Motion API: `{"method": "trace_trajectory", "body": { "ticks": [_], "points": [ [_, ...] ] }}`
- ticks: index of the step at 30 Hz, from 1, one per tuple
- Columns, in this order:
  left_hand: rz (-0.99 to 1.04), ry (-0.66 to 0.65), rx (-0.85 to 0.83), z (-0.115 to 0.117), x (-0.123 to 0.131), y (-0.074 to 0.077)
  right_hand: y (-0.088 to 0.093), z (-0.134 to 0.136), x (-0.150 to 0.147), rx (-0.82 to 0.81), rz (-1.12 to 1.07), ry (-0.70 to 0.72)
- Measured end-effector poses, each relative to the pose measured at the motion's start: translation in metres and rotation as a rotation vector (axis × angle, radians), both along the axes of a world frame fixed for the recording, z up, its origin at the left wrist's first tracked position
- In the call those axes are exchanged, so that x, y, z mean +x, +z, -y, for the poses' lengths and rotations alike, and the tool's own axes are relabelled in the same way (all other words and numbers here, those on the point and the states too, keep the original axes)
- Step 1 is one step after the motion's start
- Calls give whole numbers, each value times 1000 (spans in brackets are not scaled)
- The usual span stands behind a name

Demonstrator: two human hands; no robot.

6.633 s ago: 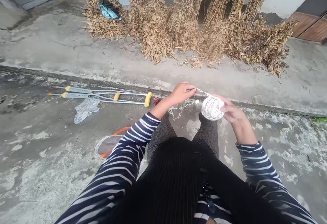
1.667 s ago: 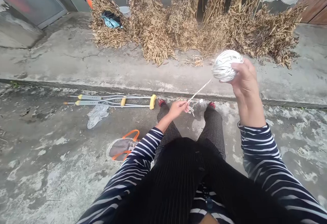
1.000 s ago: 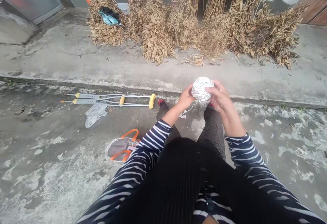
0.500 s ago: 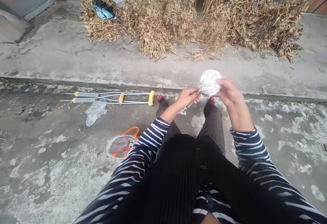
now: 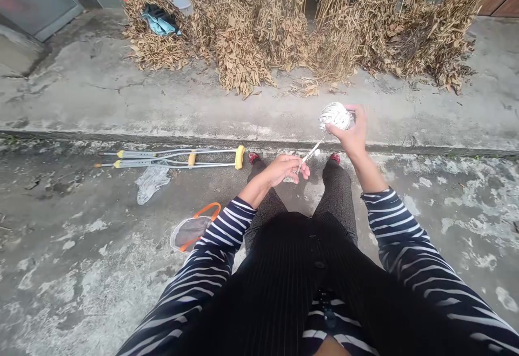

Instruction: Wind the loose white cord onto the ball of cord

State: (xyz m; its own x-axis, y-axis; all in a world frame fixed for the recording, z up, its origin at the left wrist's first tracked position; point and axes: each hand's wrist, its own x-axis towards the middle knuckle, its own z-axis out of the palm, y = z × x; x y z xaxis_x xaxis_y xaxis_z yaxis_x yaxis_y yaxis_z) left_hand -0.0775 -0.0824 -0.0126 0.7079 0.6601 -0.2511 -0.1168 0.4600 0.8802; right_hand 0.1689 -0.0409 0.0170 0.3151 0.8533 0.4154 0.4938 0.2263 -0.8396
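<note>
A ball of white cord [image 5: 334,116] is gripped in my right hand [image 5: 353,132], thumb on the near side and fingers round the far right side. From its underside a white strand [image 5: 313,151] runs down and left to my left hand [image 5: 286,169]. The thumb and fingers of that hand close on the strand, low and left of the ball. A small white thing [image 5: 317,152] hangs beside the strand; I cannot make out what it is. Both hands are above the ground in front of my legs.
Two crutches [image 5: 178,159] and a clear plastic bag [image 5: 152,183] lie on the ground at left. Nearer stands a bag with orange handles [image 5: 190,231]. A raised concrete step [image 5: 194,110] crosses ahead, with bundles of dried plants [image 5: 243,42] against the wall.
My left hand has moved down and left, away from the ball, and a length of white strand now stretches between them. My right hand has turned around the ball and shifted slightly up.
</note>
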Motion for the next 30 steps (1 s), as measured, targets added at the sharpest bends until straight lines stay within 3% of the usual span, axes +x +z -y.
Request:
{"method": "trace_trajectory", "body": {
  "ticks": [7,12,16,19,22,24,27,30],
  "points": [
    [99,78,-57,-3,-2,13,-30,25,-17,-6,326,301],
    [125,211,-105,-12,7,14,-33,46,-26,-117,206,476],
    [110,218,-146,-10,15,17,-26,54,-25,-266,93,576],
    [89,210,-149,-9,19,20,-23,58,-28,-304,99,542],
    [70,168,-114,-11,17,18,-19,61,-29,-293,168,426],
    [39,110,-67,-15,12,16,-14,62,-26,-320,205,427],
    [-55,-22,44,-21,1,15,-2,60,-14,-470,151,563],
    [-141,-225,162,-27,-5,22,12,57,2,-701,-7,788]
  ]
}}
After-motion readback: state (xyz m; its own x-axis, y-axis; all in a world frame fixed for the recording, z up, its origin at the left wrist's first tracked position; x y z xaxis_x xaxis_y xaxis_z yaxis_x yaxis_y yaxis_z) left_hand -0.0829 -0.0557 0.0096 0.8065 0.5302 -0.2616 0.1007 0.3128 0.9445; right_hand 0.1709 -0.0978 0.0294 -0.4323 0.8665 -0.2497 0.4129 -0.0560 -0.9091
